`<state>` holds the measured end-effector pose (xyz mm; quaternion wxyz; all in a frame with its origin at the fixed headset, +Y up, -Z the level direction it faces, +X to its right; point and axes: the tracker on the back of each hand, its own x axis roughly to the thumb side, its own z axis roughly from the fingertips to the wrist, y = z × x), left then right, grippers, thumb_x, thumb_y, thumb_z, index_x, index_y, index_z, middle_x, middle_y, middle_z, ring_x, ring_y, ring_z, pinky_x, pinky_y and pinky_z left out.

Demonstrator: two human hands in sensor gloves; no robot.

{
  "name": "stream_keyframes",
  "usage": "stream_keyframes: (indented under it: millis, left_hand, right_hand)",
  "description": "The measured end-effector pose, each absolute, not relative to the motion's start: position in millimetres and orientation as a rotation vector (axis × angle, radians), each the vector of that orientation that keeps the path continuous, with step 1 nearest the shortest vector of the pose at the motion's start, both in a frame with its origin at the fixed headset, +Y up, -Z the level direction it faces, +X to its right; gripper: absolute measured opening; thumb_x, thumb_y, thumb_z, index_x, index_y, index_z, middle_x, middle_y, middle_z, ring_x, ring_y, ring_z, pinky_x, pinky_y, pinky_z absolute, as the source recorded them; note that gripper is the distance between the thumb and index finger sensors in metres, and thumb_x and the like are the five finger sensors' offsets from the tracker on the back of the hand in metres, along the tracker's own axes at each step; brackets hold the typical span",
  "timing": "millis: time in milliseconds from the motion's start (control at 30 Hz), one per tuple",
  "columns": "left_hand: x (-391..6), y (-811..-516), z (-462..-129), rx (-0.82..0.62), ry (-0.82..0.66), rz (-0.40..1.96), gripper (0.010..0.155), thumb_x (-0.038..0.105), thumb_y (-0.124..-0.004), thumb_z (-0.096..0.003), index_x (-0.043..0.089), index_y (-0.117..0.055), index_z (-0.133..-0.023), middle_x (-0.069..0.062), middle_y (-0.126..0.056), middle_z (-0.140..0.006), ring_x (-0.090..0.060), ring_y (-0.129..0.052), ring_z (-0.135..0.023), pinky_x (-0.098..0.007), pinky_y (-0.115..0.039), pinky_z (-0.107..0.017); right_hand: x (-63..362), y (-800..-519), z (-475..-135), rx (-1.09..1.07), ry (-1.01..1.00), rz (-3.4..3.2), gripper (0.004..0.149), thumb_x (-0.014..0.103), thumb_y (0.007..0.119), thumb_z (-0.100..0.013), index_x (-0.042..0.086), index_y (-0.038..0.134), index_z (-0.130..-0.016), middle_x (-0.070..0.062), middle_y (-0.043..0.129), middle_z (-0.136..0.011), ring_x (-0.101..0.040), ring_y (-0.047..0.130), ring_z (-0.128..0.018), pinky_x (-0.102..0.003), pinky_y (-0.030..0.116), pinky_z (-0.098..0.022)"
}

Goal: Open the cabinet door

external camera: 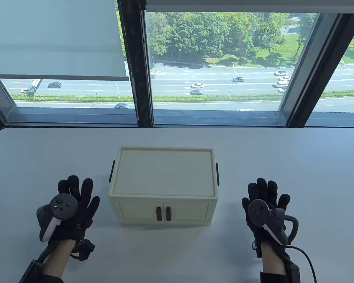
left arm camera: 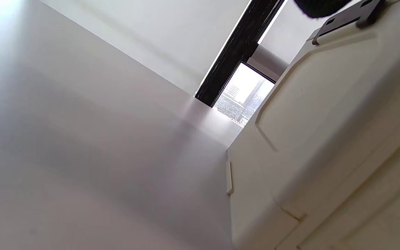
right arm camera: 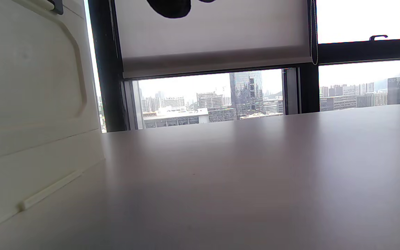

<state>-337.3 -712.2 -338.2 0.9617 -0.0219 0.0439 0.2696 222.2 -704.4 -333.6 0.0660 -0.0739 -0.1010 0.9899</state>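
Note:
A small cream cabinet (external camera: 164,177) stands in the middle of the white table (external camera: 298,165). Its two front doors (external camera: 163,212) are closed, with two dark vertical handles (external camera: 163,214) side by side at the centre. My left hand (external camera: 69,203) lies flat on the table to the cabinet's left, fingers spread, holding nothing. My right hand (external camera: 267,203) lies flat to the cabinet's right, fingers spread, empty. The left wrist view shows the cabinet's left side (left arm camera: 325,139); the right wrist view shows its right side (right arm camera: 30,104).
Dark carry handles sit on the cabinet's left side (external camera: 112,171) and right side (external camera: 217,174). A window with a dark frame (external camera: 135,65) runs behind the table's far edge. A cable (external camera: 308,262) trails from my right wrist.

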Motion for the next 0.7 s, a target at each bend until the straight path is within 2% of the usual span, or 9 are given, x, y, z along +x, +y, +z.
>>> stream_keyframes:
  millis: [533, 700]
  left_hand:
    - [-338, -711, -336, -0.034, 0.102, 0.552, 0.067, 0.061, -0.051, -0.0549, 0.044, -0.020, -0.111, 0.021, 0.018, -0.107, -0.009, 0.028, -0.099, -0.050, 0.001, -0.077]
    - [-333, -701, -330, 0.006, 0.124, 0.550, 0.067, 0.061, -0.053, -0.0550, 0.039, -0.025, -0.113, 0.013, 0.008, -0.114, -0.018, 0.016, -0.105, -0.052, -0.007, -0.079]
  right_hand:
    - [226, -707, -332, -0.254, -0.287, 2.953, 0.061, 0.054, 0.041, -0.054, 0.031, 0.038, -0.111, -0.001, 0.024, -0.117, -0.027, 0.008, -0.103, -0.060, 0.021, -0.067]
    - [227, -707, -332, -0.253, -0.282, 2.945, 0.062, 0.054, 0.042, -0.054, 0.030, 0.038, -0.111, -0.001, 0.024, -0.117, -0.027, 0.008, -0.103, -0.060, 0.022, -0.067]
